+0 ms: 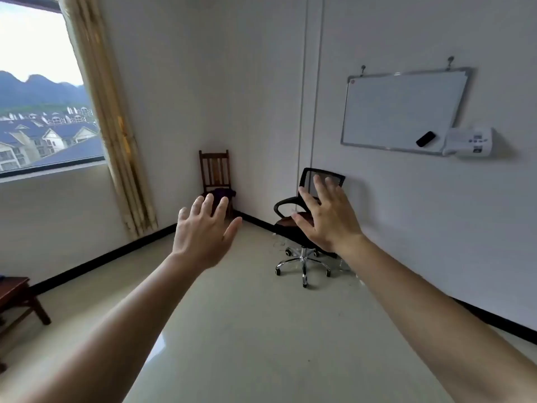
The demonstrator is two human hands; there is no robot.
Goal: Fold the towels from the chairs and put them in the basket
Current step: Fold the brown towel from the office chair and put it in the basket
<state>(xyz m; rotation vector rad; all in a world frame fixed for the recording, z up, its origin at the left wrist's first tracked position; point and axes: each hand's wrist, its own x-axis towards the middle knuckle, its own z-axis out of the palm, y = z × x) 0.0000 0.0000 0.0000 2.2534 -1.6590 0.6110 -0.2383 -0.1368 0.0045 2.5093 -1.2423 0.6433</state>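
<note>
A wooden chair (214, 170) stands in the far corner with a dark purple towel (225, 193) bunched on its seat. To its right a black office chair (308, 248) on a chrome wheeled base carries a brownish red towel (286, 221) on its seat. Both my arms reach forward in mid-air. My left hand (203, 231) has its fingers spread and holds nothing, in front of the wooden chair. My right hand (328, 213) is also spread and empty, covering part of the office chair. No basket is in view.
A dark wooden table (17, 295) juts in at the left edge. A window with a yellowish curtain (116, 135) fills the left wall. A whiteboard (404, 109) hangs on the right wall. Pale tiled floor stretches between me and the chairs.
</note>
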